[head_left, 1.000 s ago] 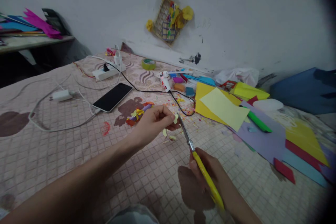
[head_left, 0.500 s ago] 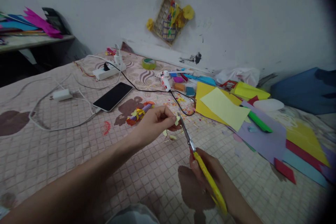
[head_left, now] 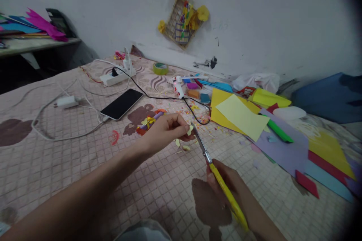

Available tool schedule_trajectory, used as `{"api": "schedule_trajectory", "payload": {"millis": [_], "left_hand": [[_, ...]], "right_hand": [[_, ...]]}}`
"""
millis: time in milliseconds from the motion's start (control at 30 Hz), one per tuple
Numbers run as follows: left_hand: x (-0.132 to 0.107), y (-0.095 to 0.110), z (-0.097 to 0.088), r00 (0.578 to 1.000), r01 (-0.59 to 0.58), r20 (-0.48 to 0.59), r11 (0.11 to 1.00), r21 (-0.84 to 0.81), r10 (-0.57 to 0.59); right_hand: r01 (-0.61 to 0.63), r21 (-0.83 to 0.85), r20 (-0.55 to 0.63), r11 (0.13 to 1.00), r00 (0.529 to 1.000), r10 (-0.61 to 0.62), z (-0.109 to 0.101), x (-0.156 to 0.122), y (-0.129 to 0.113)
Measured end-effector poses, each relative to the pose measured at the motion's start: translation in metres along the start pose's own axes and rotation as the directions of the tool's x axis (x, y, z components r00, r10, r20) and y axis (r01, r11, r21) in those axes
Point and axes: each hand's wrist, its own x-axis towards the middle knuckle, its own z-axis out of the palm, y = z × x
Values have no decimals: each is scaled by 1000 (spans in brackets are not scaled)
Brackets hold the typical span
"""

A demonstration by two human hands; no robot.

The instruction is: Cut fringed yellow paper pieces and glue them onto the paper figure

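A small pale yellow paper piece (head_left: 190, 130) is pinched between the thumb and fingers of my left hand (head_left: 169, 130). My right hand (head_left: 226, 180) is closed on scissors (head_left: 223, 186) with yellow handles, whose blade tips point up at the paper's right edge. I cannot tell whether the blades touch the paper. Below my left hand, pale yellow paper scraps (head_left: 186, 148) lie on the cloth. Just behind my left wrist is a purple paper roll (head_left: 151, 120) with orange ends and yellow trim, partly hidden by the hand.
A phone (head_left: 122, 104) on a charging cable lies at left, near a power strip (head_left: 113, 78). Behind my hands stands a white glue gun (head_left: 178, 87) with a black cord. Coloured paper sheets (head_left: 240, 115) and a green marker-like stick (head_left: 278, 131) spread at right. Green tape (head_left: 160, 68) sits further back.
The scissors and my right hand have shifted slightly down and right. The paper in my left hand has turned a little; the rest stays in place.
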Motion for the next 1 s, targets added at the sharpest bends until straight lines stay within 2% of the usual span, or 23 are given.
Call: {"api": "schedule_trajectory", "payload": {"millis": [200, 300, 500, 700, 1000], "left_hand": [[1, 3, -6, 998, 30, 63, 999, -14, -30], [1, 3, -6, 997, 26, 75, 999, -29, -24], [1, 2, -7, 996, 27, 88, 999, -26, -25], [3, 0, -10, 992, 42, 121, 999, -3, -41], [5, -4, -14, 986, 19, 167, 1000, 0, -19]], "right_hand": [[-128, 175, 84, 976, 990, 115, -4, 2, 1], [-136, 240, 142, 961, 984, 103, -3, 1, 3], [-78, 202, 60, 976, 996, 67, -3, -4, 1], [-21, 138, 114, 990, 993, 5, -10, -1, 4], [26, 13, 43, 1000, 999, -27, -14, -4, 2]]}}
